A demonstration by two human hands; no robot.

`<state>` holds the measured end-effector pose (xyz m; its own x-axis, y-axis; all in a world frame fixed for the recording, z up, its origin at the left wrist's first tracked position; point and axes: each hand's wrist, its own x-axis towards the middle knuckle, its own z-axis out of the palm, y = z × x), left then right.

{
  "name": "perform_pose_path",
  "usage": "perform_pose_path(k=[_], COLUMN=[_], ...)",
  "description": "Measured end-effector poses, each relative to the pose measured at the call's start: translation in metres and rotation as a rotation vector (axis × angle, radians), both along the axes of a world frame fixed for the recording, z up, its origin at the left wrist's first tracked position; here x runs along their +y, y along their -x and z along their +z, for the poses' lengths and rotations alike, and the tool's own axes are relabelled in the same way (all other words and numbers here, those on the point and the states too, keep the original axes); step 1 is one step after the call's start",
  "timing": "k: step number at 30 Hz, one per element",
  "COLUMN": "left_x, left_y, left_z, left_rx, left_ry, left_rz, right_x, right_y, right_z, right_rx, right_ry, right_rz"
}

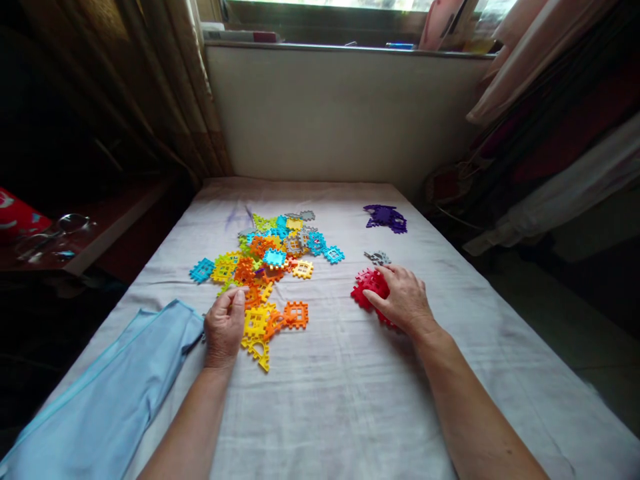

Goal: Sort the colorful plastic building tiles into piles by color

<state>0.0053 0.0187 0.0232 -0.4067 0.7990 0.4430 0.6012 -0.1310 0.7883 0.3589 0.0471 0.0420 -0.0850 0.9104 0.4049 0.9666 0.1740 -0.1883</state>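
Note:
My right hand [406,299] reaches over a small heap of red interlocking plastic tiles [366,288], thumb and fingers apart and touching the heap; part of the red is hidden beneath it. My left hand [225,328] is closed, thumb pressed to the fingers, at the near left side of a mixed pile. Whatever it pinches, if anything, cannot be made out. Beside it lie yellow tiles [256,321] and an orange square tile [297,315]. Farther back the pile holds blue tiles [275,258], with green, grey and more orange ones.
Purple tiles [385,217] form a group at the far right, and a few grey tiles [377,257] lie behind the red heap. A light blue cloth bag [125,387] lies at the left on the white sheet [330,407]. Glasses [73,223] rest on a side surface.

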Motion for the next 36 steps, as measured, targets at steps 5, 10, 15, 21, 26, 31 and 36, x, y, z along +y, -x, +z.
perform_pose_path(k=[5,10,15,21,26,31,36], left_x=[-0.001,-0.001,0.000,0.000,-0.001,-0.001,-0.001], left_y=[0.000,0.000,0.001,0.002,0.001,0.002,0.004], left_z=[0.000,0.000,-0.002,-0.002,-0.001,-0.002,-0.003], left_rx=[-0.003,-0.016,-0.035,-0.037,-0.029,-0.030,-0.036], left_ry=[-0.020,-0.037,-0.046,-0.070,-0.046,-0.031,-0.017], left_rz=[0.005,0.006,-0.002,-0.022,-0.025,-0.022,-0.015], right_x=[-0.001,0.007,0.029,0.051,0.054,0.049,0.068], right_y=[0.021,0.084,0.162,0.208,0.204,0.175,0.119], right_z=[0.011,0.020,0.029,0.032,0.034,0.038,0.030], right_rx=[0.023,0.085,0.048,-0.071,-0.019,0.216,0.586], right_ry=[-0.030,0.028,0.132,0.183,0.160,0.058,0.208], right_rz=[0.069,0.312,0.420,0.462,0.486,0.436,0.267])
